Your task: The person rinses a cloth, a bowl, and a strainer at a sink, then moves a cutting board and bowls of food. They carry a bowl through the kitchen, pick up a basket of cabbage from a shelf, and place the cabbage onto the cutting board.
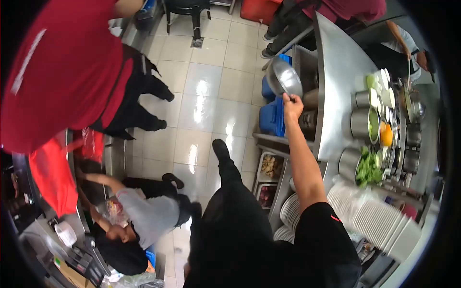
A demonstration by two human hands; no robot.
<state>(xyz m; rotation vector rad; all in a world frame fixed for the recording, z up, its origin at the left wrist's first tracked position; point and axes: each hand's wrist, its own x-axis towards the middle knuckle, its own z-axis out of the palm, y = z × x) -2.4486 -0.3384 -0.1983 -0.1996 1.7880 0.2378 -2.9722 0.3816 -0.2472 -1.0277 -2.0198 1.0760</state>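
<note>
My right hand [292, 106] is closed on the rim of a shiny steel mixing bowl [283, 77], with my arm stretched forward. The bowl is tipped on its side, beside the left edge of the steel counter [331, 96]. Just below it on the lower shelf are blue plastic containers [272, 117]. My left hand does not show; my dark-clothed body and leg fill the bottom middle of the view.
A co-worker in red [62, 72] stands at left; another in grey [153, 216] crouches below. Stacked plates [379, 216], steel pots [362, 125] and leafy greens [370, 168] line the right counter. Trays of food [270, 165] sit on the lower shelf. The tiled floor [201, 105] looks shiny.
</note>
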